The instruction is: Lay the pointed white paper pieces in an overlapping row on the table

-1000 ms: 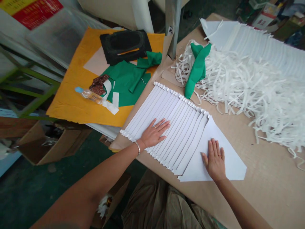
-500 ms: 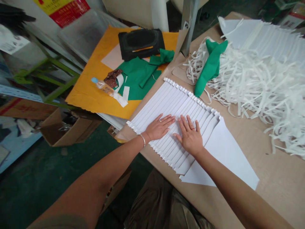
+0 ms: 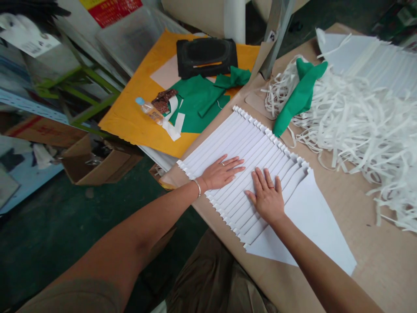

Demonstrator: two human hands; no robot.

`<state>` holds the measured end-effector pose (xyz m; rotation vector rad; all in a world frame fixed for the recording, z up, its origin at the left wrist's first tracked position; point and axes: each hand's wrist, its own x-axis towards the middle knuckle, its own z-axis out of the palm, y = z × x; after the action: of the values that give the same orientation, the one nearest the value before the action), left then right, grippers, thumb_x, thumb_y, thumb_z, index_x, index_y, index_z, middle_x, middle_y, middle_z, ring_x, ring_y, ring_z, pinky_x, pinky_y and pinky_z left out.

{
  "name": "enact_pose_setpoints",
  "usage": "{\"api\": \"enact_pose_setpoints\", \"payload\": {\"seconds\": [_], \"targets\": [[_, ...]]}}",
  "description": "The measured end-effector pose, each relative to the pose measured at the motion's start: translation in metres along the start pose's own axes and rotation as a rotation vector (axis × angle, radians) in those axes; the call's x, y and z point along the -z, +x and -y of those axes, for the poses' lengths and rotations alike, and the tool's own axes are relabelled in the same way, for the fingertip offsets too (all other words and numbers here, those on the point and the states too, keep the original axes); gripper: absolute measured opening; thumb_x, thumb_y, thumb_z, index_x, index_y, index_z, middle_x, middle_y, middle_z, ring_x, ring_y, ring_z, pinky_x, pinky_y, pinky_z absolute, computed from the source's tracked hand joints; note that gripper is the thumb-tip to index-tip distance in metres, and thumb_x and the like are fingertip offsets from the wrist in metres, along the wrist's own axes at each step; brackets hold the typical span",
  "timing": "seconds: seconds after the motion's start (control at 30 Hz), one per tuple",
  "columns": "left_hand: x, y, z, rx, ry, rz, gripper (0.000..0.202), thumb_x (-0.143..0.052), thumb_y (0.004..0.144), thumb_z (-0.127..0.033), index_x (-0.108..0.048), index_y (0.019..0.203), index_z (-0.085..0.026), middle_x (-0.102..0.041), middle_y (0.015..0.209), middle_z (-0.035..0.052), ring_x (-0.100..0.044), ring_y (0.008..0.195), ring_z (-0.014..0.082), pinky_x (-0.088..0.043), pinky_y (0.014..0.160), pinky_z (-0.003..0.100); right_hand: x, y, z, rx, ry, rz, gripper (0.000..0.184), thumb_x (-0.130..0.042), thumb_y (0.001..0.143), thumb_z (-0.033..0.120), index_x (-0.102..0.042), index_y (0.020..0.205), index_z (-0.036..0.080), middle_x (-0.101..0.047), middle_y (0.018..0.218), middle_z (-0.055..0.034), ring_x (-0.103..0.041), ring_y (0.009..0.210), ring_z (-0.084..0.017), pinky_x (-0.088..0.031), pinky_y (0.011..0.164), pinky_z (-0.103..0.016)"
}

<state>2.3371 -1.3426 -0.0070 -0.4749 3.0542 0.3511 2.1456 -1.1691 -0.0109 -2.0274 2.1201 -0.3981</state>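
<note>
**Both hands are pressing down a pleated white paper sheet (image 3: 250, 148)**
The left hand (image 3: 222, 172) and right hand (image 3: 266, 195) are lying flat and open, gripping nothing, with the sheet under both palms on the kraft-covered table (image 3: 384, 269).

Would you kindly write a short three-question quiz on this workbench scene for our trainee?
1. True or false: the left hand wears a bangle at the wrist.
2. Which rests nearer the flat pointed end of the pleated white paper: the left hand or the right hand?
3. What colour is the twisted cloth lying on the shredded paper strips?

Key: 1. True. 2. The right hand. 3. Green.
</note>
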Motion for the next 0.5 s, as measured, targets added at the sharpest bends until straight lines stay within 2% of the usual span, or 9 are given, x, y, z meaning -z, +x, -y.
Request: {"api": "enact_pose_setpoints", "payload": {"seconds": [0.13, 0.23, 0.5], "targets": [[0.002, -0.001, -0.004, 0.0, -0.014, -0.017, 0.063, -0.045, 0.098, -0.05, -0.028, 0.156, -0.032, -0.02, 0.167, 0.0001, -0.014, 0.155, 0.0234, -0.009, 0.127, 0.051, 0.005, 0.002, 0.001, 0.012, -0.014, 0.005, 0.073, -0.04, 0.1, 0.054, -0.015, 0.161, 0.022, -0.022, 0.165, -0.0077, -0.01, 0.154, -0.031, -0.005, 0.123, -0.062], [0.003, -0.002, -0.005, -0.005, -0.021, -0.035, 0.064, -0.05, 0.097, -0.049, -0.03, 0.155, -0.034, -0.021, 0.167, 0.0004, -0.015, 0.155, 0.0249, -0.011, 0.126, 0.052, 0.003, 0.0, -0.001, 0.034, -0.039, 0.009, 0.072, -0.041, 0.1, 0.054, -0.015, 0.161, 0.023, -0.022, 0.165, -0.0066, -0.011, 0.154, -0.031, -0.005, 0.122, -0.062], [-0.001, -0.001, -0.002, -0.025, -0.012, -0.043, 0.061, -0.047, 0.098, -0.051, -0.032, 0.154, -0.035, -0.02, 0.167, 0.001, -0.015, 0.155, 0.0242, -0.012, 0.125, 0.054, 0.001, -0.02, -0.011, -0.002, -0.109, -0.046, 0.075, -0.041, 0.101, 0.053, -0.011, 0.161, 0.018, -0.023, 0.164, -0.0104, -0.013, 0.154, -0.03, -0.009, 0.123, -0.059]]}}
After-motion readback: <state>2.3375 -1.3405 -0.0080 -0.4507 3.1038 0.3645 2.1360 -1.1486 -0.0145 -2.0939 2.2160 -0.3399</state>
